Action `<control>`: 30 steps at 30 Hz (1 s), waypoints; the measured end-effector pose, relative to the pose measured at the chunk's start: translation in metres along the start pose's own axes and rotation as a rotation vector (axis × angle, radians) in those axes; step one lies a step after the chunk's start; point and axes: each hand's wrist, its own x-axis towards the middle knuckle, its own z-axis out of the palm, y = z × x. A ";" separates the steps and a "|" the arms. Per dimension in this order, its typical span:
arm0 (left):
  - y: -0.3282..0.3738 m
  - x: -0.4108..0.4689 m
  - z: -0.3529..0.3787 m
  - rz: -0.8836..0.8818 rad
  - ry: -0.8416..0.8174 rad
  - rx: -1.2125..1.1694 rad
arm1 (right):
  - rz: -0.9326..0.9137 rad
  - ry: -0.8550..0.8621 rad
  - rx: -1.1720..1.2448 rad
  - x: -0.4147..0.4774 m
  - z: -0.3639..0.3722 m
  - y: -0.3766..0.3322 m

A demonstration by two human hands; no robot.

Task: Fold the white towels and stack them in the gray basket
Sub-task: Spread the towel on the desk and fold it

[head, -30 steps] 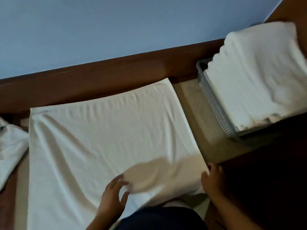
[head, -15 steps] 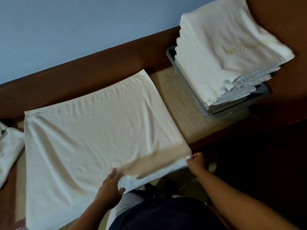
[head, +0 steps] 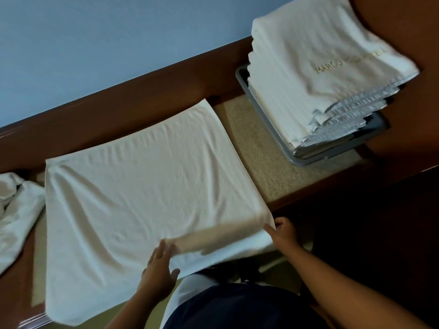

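On the left hand (head: 158,269), fingers went from curled to straight, now flat on the towel (head: 142,198) at its near edge, 6 o'clock. The shaded hump there stretched into a strip reaching the right hand (head: 281,233) at 4 o'clock. View panned: the basket (head: 241,73) came inward to 1 o'clock.

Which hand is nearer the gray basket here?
Right. The right hand pinches the spread towel at its near right corner, in front of the gray basket; the left hand lies on the towel's near edge, farther left.
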 end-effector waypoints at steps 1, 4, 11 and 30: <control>0.000 -0.002 0.001 -0.004 -0.006 0.006 | -0.005 0.030 0.046 -0.001 0.000 -0.004; 0.004 -0.007 0.001 -0.002 -0.015 0.012 | -0.030 0.037 0.019 0.001 0.004 -0.010; 0.006 -0.006 0.004 -0.009 -0.002 -0.055 | -0.021 -0.066 -0.073 0.008 0.005 -0.014; -0.002 -0.019 0.016 0.030 0.016 -0.049 | 0.113 -0.150 0.174 -0.003 -0.009 -0.014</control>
